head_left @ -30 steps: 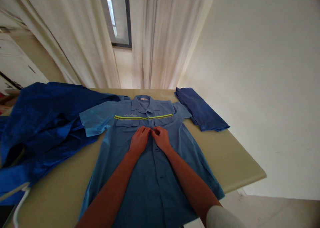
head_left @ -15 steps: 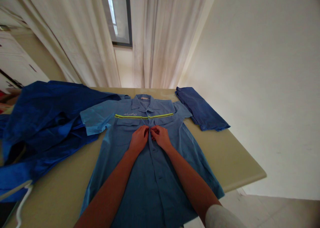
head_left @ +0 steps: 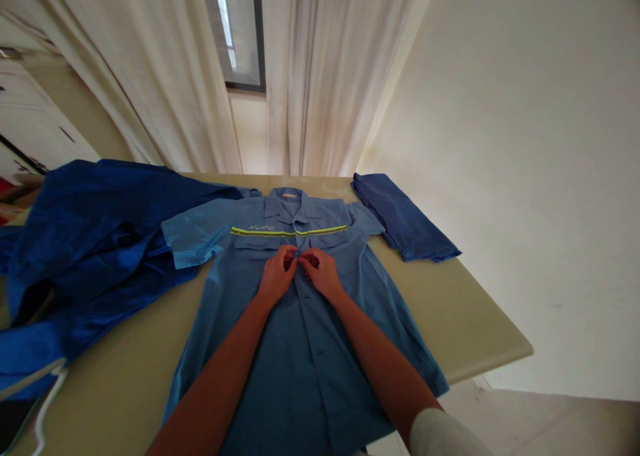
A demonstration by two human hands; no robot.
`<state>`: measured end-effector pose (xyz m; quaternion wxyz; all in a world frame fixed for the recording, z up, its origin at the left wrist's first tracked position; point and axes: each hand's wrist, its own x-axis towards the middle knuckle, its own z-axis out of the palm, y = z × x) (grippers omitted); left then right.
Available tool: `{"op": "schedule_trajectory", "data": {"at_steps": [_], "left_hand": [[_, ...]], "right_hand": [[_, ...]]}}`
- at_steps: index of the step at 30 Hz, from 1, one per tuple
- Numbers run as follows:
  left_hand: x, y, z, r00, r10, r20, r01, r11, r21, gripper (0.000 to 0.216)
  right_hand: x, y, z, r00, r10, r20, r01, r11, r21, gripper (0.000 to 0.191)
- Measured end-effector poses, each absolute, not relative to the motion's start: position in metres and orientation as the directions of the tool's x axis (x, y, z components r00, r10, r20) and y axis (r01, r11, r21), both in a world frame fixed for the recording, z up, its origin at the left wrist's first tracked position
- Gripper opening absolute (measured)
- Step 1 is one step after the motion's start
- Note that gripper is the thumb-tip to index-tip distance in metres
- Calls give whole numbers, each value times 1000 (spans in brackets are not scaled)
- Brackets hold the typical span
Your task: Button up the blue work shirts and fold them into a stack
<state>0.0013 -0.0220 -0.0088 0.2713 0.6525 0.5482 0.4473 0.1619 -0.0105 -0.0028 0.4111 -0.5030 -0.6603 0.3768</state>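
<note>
A light blue short-sleeved work shirt [head_left: 240,309] with a yellow-green chest stripe lies flat, front up, on the beige table [head_left: 450,323], collar away from me. My left hand [head_left: 277,275] and my right hand [head_left: 321,271] meet at the shirt's button placket just below the stripe. Both have their fingers curled and pinch the placket edges together at one button. The button itself is hidden under my fingertips.
A heap of darker blue garments [head_left: 85,256] covers the table's left side and overlaps the shirt's sleeve. A folded dark blue garment [head_left: 400,219] lies at the back right. A white hanger [head_left: 43,403] shows at the bottom left. Curtains hang behind; the table's right edge drops to the floor.
Both hands have slid a little up the placket toward the collar, staying pinched together. The shirt and other garments have not moved.
</note>
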Motion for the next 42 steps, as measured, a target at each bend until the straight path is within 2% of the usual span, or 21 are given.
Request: {"op": "schedule_trajectory", "data": {"at_steps": [4,11,15,17,21,24,27,29,32,34,37,40,42], "left_hand": [[1,-22,-8,28,960,278,417,-264,870,24],[-1,-19,-11,-21,965,261,368,-235,899,22],[1,-18,-10,-19,965,263,369,-238,899,20],[4,-20,-9,7,959,284,461,-255,850,18],[11,-26,-8,91,923,374,701,-327,634,23],[12,-29,-7,119,905,408,783,-339,522,19],[10,-29,-6,124,900,418,814,-333,476,14],[8,-29,-5,113,898,426,827,-323,460,20],[8,-27,-5,91,891,446,844,-307,441,28],[11,-25,-8,87,886,456,849,-305,430,34],[16,-17,-15,93,894,438,853,-298,428,41],[18,-6,-18,78,905,418,836,-287,467,43],[16,1,-16,26,907,421,810,-266,523,41]], "right_hand": [[162,-11,-2,-164,972,167,383,219,-897,16],[162,-14,8,-228,923,311,516,385,-765,17],[161,-13,6,-208,936,285,510,353,-784,14],[161,-11,1,-192,949,252,470,314,-825,12],[161,-6,-6,-162,961,226,442,275,-854,9],[162,-4,-6,-134,974,181,411,221,-884,9],[162,-3,-5,-89,991,101,351,126,-928,19],[162,-3,-5,-49,996,80,299,91,-950,23],[163,-1,-3,3,996,93,238,90,-967,26],[166,-1,5,24,992,126,259,115,-959,26],[172,-12,23,-78,979,189,430,204,-879,23],[174,-41,38,-275,955,114,690,279,-668,27],[171,-63,39,-293,954,54,813,279,-512,30]]}}
